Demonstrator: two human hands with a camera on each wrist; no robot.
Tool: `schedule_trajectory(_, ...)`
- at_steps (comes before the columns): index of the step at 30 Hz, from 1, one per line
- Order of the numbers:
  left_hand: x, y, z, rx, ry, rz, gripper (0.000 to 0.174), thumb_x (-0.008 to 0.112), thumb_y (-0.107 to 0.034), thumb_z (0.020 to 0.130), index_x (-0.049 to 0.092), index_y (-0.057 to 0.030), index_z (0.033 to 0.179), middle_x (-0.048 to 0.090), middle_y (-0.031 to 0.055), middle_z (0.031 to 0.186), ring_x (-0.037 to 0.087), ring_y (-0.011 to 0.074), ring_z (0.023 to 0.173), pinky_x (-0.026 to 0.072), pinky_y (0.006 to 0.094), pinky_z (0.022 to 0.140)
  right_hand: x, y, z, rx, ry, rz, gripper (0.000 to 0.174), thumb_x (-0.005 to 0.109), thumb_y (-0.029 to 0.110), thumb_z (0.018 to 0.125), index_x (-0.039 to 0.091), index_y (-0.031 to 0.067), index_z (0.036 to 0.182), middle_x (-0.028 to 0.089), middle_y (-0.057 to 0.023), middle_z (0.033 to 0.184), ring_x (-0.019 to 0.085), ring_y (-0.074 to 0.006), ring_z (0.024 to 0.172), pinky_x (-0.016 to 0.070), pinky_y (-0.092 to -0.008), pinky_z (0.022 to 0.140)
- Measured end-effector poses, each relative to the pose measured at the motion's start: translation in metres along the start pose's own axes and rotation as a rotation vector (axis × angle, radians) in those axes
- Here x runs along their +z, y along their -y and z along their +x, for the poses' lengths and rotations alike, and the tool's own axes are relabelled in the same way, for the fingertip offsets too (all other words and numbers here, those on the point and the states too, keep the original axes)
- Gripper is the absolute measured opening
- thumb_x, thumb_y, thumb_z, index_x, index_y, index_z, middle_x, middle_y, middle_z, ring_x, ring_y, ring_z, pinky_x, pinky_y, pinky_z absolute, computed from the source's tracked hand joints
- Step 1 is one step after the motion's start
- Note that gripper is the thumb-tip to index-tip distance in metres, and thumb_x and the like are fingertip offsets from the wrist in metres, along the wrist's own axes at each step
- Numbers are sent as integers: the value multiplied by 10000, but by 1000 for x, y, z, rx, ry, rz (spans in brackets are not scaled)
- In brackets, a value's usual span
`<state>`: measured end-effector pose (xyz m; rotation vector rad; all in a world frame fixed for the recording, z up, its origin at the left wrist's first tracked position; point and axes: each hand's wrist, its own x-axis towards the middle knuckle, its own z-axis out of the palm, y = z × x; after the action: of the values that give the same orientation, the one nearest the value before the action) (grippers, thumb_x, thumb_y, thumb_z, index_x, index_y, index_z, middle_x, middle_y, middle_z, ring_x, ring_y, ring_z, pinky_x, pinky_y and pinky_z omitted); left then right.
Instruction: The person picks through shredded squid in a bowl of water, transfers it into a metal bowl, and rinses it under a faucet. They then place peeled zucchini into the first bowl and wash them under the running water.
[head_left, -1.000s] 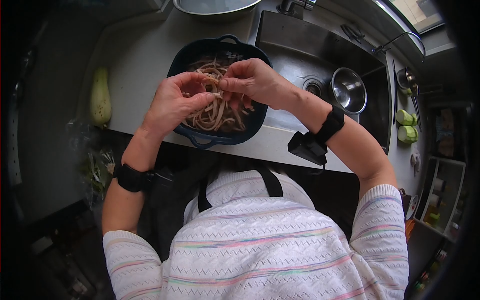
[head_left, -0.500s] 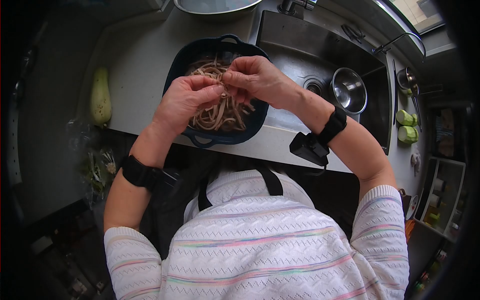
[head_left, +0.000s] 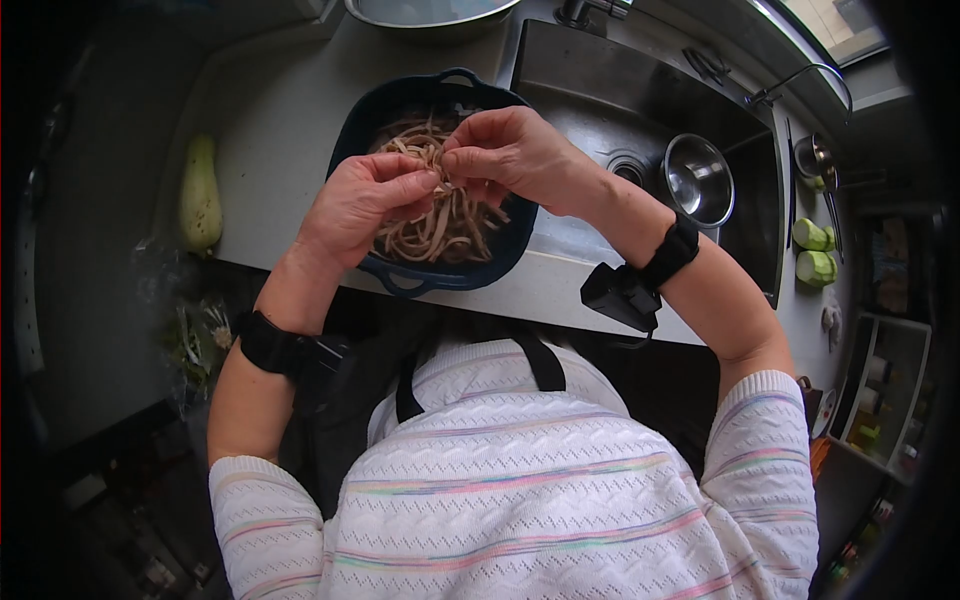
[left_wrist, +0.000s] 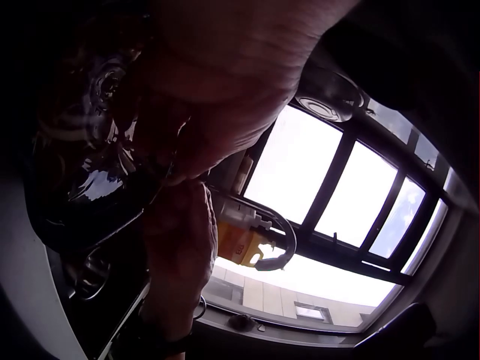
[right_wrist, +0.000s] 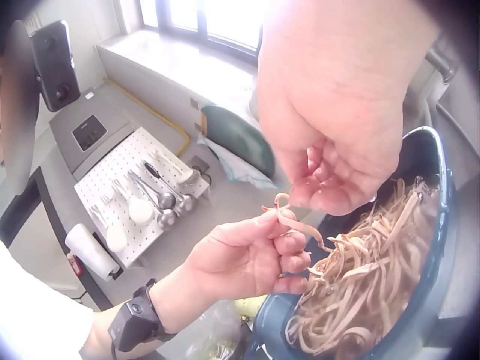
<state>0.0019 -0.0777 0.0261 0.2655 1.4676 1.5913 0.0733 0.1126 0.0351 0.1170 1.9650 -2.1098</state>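
Note:
In the head view, a dark blue two-handled basin (head_left: 515, 245) stands on the counter with a tangle of pale tan, ribbon-like strips (head_left: 437, 235) lying in water. Above it my two hands meet at the fingertips. My left hand (head_left: 352, 205) pinches one thin strip (right_wrist: 304, 226) between thumb and forefinger; the right wrist view shows it curling over the fingertips and trailing toward the basin. My right hand (head_left: 520, 160) has thumb and forefinger pinched together at the same strip, its other fingers curled. The left wrist view is dark, and the strip is hidden there.
The sink (head_left: 590, 110) is right of the basin, with a steel bowl (head_left: 697, 182) inside. A pale green squash (head_left: 202, 195) lies on the counter at left; peeled green pieces (head_left: 815, 268) sit at far right. Behind the basin is a large metal bowl (head_left: 435, 12).
My left hand has shifted inward and its fingertips have closed up to the right hand's. The right hand has moved slightly up. Over the last half second both hands barely move.

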Motion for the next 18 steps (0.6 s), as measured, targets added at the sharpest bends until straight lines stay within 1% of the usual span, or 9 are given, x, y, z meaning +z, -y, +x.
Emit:
schedule_trajectory(1, 1, 0, 0, -2, 2, 1, 136, 630, -122, 831, 620, -27, 927, 627, 26, 797, 602, 89, 714, 503, 227, 687, 2, 1, 0, 0, -2, 1, 183, 612, 171, 852, 613, -12, 847, 587, -39, 672, 543, -86, 562, 444, -204, 478)
schedule_trajectory(3, 2, -1, -1, 9, 9, 15, 136, 642, -114, 820, 623, -24, 920, 629, 27, 799, 602, 90, 714, 503, 227, 685, 5, 3, -1, 19, -8, -85, 188, 619, 174, 850, 624, -14, 844, 584, -40, 664, 543, -90, 565, 443, -199, 478)
schedule_trajectory(7, 3, -2, -1, 21, 27, 62, 135, 655, -104, 808, 627, -20, 909, 630, 25, 799, 601, 88, 713, 501, 219, 683, 5, 0, 0, 25, -11, -67, 184, 615, 172, 853, 626, -11, 841, 581, -40, 657, 544, -92, 565, 445, -199, 480)
schedule_trajectory(9, 2, -1, 0, 37, 60, 80, 129, 658, -96, 805, 629, -16, 902, 631, 25, 801, 600, 87, 709, 497, 210, 681, 6, 0, 1, 30, -7, -92, 175, 592, 154, 867, 620, -17, 839, 580, -41, 657, 540, -91, 560, 448, -202, 484)
schedule_trajectory(15, 5, -2, -3, 31, 39, 66, 130, 651, -94, 811, 627, -14, 910, 631, 28, 794, 596, 92, 705, 496, 211, 682, 7, 0, -1, 9, -20, -102, 174, 548, 125, 887, 601, -32, 834, 573, -45, 658, 528, -86, 549, 455, -207, 494)
schedule_trajectory(18, 5, -1, -3, 38, 35, 36, 134, 646, -100, 816, 624, -14, 915, 631, 34, 790, 597, 100, 705, 498, 220, 683, 5, -2, -1, -25, 5, -92, 185, 544, 136, 890, 598, -34, 838, 572, -48, 661, 534, -89, 559, 460, -211, 501)
